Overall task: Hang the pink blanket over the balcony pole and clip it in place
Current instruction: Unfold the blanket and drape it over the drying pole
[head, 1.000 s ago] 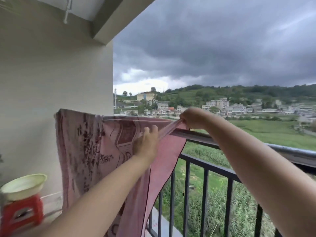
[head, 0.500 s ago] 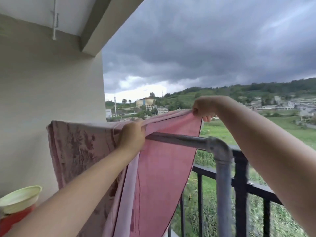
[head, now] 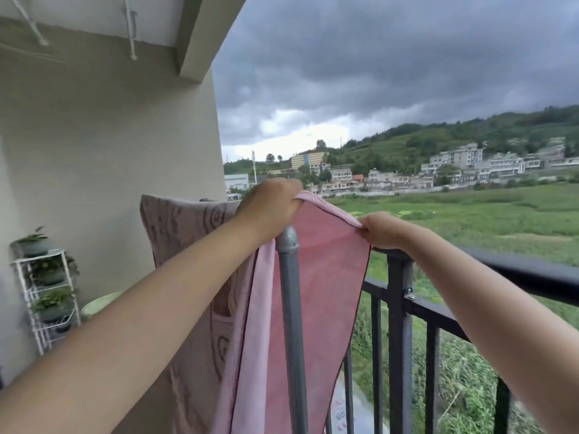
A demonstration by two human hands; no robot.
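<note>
The pink blanket [head: 326,270] hangs over the grey metal pole [head: 289,296], its patterned side draped to the left and its plain pink side to the right of the pole's upright. My left hand [head: 269,208] grips the blanket's top edge just above the pole's elbow joint. My right hand [head: 380,228] pinches the blanket's right corner above the black railing [head: 513,270]. The horizontal part of the pole is hidden under the cloth. No clip is in view.
The black balcony railing with vertical bars runs to the right, with fields and houses beyond. A white shelf rack [head: 40,296] holding potted plants stands against the wall at left. A pale green basin [head: 97,303] shows behind my left forearm.
Both hands have moved right and nearer along the pole with the blanket's edge. The right corner has come down to the railing's level, and the view has swung left, showing the plant rack.
</note>
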